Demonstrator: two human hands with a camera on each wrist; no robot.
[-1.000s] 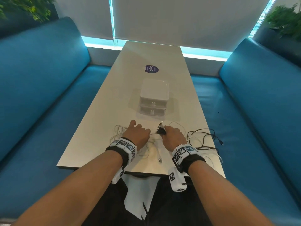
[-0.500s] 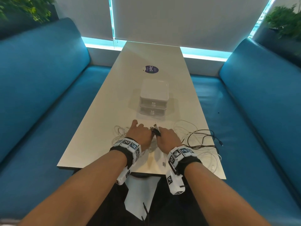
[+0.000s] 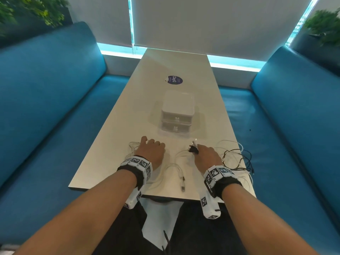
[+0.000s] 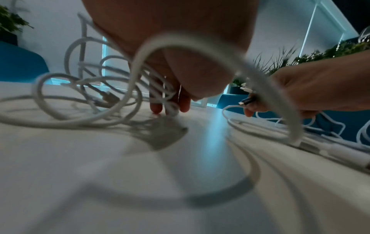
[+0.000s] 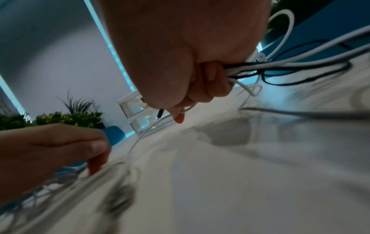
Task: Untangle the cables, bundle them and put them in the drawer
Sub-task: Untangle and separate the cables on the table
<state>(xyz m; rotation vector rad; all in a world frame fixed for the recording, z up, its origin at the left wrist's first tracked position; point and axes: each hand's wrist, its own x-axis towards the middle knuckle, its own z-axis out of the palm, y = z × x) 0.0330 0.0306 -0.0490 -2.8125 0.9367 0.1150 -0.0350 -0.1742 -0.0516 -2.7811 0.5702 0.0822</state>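
Observation:
A tangle of white cables point(image 3: 132, 146) point(image 4: 90, 82) lies at the near left of the white table point(image 3: 110, 162). My left hand point(image 3: 152, 151) point(image 4: 170, 107) presses its fingertips point(image 4: 156, 106) down on that tangle, with strands running between the fingers. To its right, my right hand point(image 3: 206, 155) point(image 5: 200, 82) grips a bunch of black and white cable ends point(image 3: 193, 147) point(image 4: 247, 100). Their cords point(image 5: 280, 66) trail right into a loose heap of black cable point(image 3: 239, 159). The two-drawer white box point(image 3: 177, 115) point(image 5: 136, 107) stands behind the hands with both drawers closed.
Between the hands a loose white cable point(image 3: 181, 181) with a USB plug lies near the table's front edge. A round dark sticker point(image 3: 173, 80) is beyond the box. Blue benches point(image 3: 46, 107) flank the table on both sides.
The hands came together half a second ago. The right hand has since moved right with the cable ends, and a white cord now stretches between the hands. The left hand stayed on its tangle.

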